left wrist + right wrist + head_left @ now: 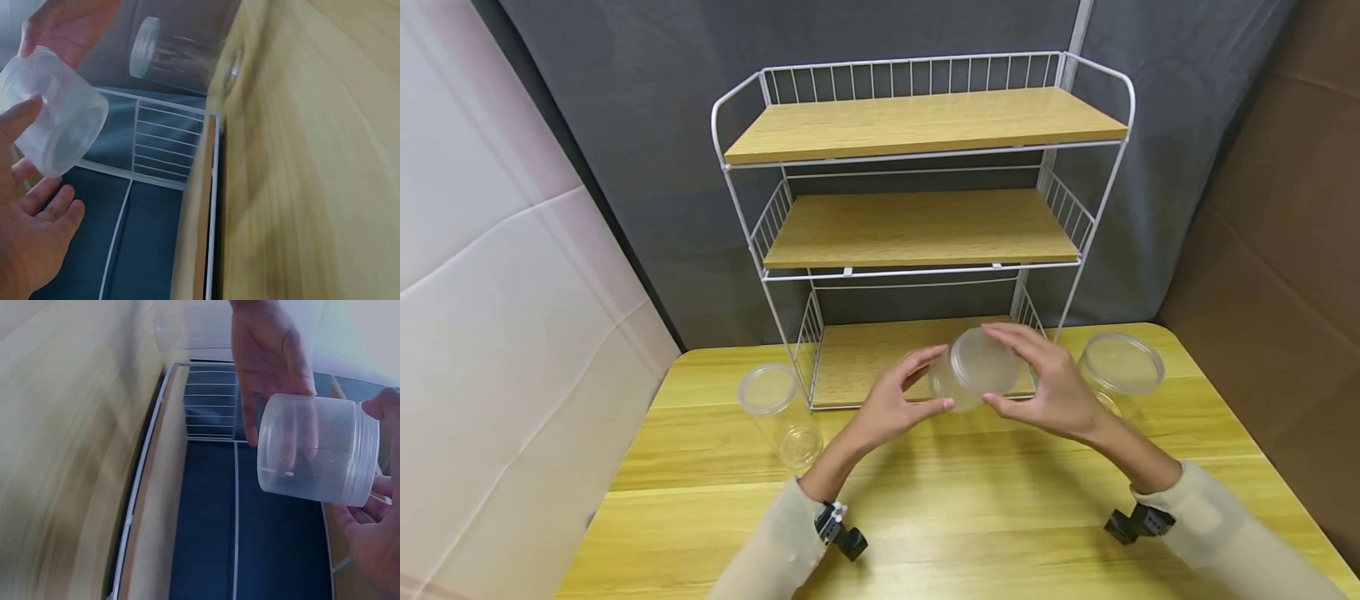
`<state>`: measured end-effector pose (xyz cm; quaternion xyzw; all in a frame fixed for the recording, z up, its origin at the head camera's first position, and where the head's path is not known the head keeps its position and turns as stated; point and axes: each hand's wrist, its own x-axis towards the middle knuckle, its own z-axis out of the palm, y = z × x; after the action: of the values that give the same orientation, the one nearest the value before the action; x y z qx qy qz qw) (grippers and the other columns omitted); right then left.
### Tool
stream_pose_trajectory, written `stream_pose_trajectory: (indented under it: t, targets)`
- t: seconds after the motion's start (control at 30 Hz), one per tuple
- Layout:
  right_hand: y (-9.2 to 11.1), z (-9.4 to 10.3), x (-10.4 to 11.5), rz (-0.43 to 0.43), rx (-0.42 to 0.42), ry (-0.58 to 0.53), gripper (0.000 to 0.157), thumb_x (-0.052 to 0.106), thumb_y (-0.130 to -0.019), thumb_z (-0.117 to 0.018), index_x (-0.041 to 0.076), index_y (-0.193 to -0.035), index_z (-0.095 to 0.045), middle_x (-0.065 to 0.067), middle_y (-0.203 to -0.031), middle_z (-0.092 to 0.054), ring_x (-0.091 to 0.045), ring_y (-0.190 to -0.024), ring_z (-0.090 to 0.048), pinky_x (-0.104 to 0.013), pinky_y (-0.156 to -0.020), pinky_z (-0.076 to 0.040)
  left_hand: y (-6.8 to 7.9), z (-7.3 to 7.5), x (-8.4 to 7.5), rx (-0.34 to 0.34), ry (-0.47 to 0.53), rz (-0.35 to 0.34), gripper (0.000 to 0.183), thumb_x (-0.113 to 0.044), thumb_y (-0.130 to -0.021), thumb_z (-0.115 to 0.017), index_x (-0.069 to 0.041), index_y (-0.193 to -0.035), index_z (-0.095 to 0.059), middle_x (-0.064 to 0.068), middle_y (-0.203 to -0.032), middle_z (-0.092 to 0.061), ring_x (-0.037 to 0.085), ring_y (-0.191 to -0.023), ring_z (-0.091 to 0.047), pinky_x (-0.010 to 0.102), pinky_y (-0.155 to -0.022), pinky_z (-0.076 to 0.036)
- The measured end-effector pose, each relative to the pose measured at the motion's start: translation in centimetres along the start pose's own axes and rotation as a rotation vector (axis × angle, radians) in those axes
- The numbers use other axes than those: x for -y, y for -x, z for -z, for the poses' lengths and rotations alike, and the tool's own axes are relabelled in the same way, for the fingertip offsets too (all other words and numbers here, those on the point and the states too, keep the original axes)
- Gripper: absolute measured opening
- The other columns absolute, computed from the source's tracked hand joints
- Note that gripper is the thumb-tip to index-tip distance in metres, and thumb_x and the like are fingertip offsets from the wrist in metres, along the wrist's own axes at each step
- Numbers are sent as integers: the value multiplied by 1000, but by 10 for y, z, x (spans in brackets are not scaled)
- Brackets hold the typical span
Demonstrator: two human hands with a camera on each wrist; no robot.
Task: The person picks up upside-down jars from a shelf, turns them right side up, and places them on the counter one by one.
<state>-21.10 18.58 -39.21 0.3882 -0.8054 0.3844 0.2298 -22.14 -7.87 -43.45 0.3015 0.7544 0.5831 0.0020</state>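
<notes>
A clear plastic jar point(955, 385) is held up sideways in front of the shelf rack, above the table's surface. My right hand point(1056, 392) grips its wide rimmed end, with thumb and fingers on opposite sides of the rim. At the other end, my left hand point(898, 400) holds the jar between thumb and index finger. The left hand's other fingers point(65, 206) stand apart from the jar in the left wrist view. Through the frosted wall of the jar point(312, 450), nothing shows inside.
A white wire rack with three wooden shelves point(925, 229) stands at the back of the wooden table point(940, 517). One clear lidded jar point(767, 392) is left of the rack, another point(1123, 362) to its right. A grey curtain point(647, 167) hangs behind.
</notes>
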Motion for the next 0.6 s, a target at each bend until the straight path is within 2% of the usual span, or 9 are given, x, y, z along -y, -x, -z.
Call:
stream_pose_trajectory:
  t: [0.13, 0.23, 0.33, 0.47, 0.6]
  targets:
    - [2, -6, -3, -3, 47, 37, 83, 17, -69, -95, 0, -144, -62, -18, -145, -63, -38, -127, -65, -42, -91, -63, 3, 0, 4, 24, -118, -16, 73, -6, -86, -89, -1, -150, -54, 14, -152, -58, 30, -143, -54, 39, -121, -41]
    - [3, -11, -5, -6, 72, 44, 83, 20, -70, -96, 0, -143, -62, -17, -145, -63, -38, -126, -65, -47, -90, -63, 6, 2, 7, 38, -159, -20, 74, -8, -85, -89, 0, -150, -54, 16, -150, -59, 31, -139, -58, 38, -120, -44]
    - [5, -17, -8, -9, 95, 45, 82, 21, -70, -96, 0, -142, -63, -17, -145, -63, -38, -126, -65, -51, -93, -62, 8, 5, 11, 55, -172, -16, 73, -7, -85, -89, 1, -149, -54, 17, -148, -62, 30, -136, -61, 38, -118, -45]
    - [8, -28, -11, -17, 129, 53, 80, 23, -71, -96, 0, -141, -64, -16, -144, -64, -37, -124, -65, -55, -96, -60, 11, 8, 17, 97, -168, 25, 75, -7, -84, -90, 1, -150, -54, 17, -145, -64, 30, -135, -62, 37, -117, -47]
    - [13, -40, -14, -24, 156, 37, 80, 24, -71, -97, -1, -140, -65, -17, -143, -64, -37, -122, -67, -53, -95, -61, 15, 10, 25, 144, -159, 68, 78, -9, -83, -90, 1, -151, -53, 16, -146, -64, 30, -133, -63, 37, -114, -49]
